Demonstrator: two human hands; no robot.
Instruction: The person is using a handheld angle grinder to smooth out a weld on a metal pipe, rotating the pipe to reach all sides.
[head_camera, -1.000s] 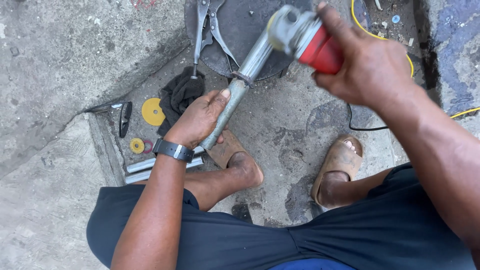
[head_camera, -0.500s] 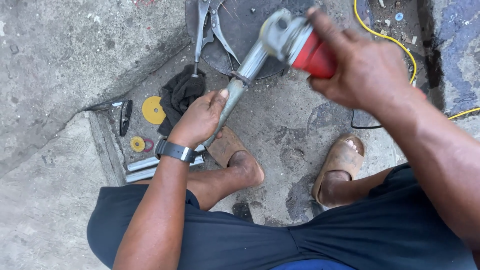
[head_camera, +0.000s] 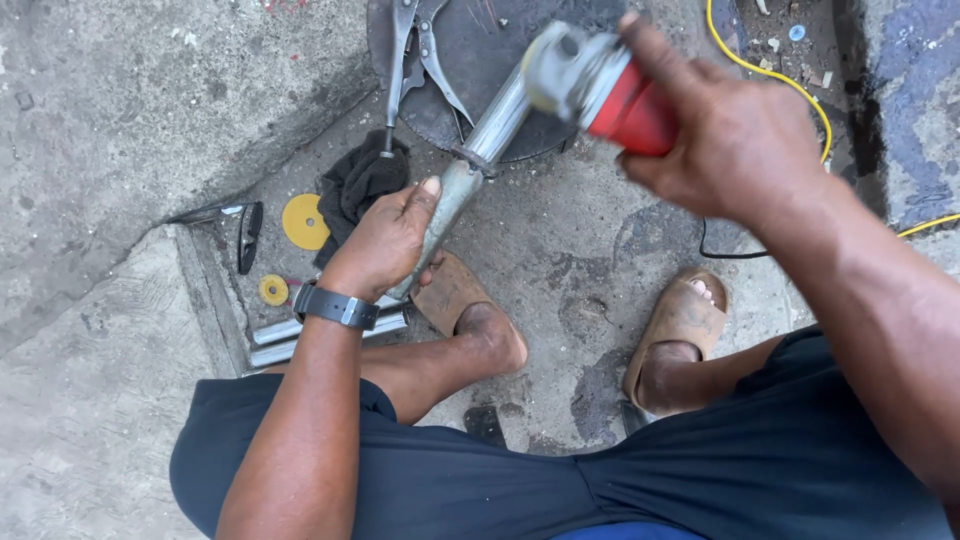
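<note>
Head view: a seated person looks down at both hands, working over a rough concrete floor (head_camera: 120, 120).
Far left, on the floor: a dark folded tool (head_camera: 248, 236) lies beside a large yellow disc (head_camera: 304, 221); a smaller yellow disc (head_camera: 273, 290) sits just below them.
Short tubes: two shiny metal tubes (head_camera: 290, 340) lie side by side near the left wrist.
Black rag: a crumpled black cloth (head_camera: 358, 183) lies just above the left hand, touching the tip of the locking pliers (head_camera: 412, 50).
Left hand: the left hand (head_camera: 385, 243), a dark wristwatch (head_camera: 336, 306) on its wrist, has its fingers clenched around the lower end of a metal pipe (head_camera: 470, 165).
Pipe: it slants up and right from the left hand onto a dark round metal plate (head_camera: 480, 60), with a rough ring around its middle.
Sandals: two brown sandals (head_camera: 680, 320) rest on the floor below the pipe.
Right hand: the right hand (head_camera: 740, 140) has its fingers grasping a red-bodied angle grinder (head_camera: 600, 85), blurred, whose grey head is at the pipe's upper end.
Cable: a yellow cable (head_camera: 800, 95) curves behind the right hand.
</note>
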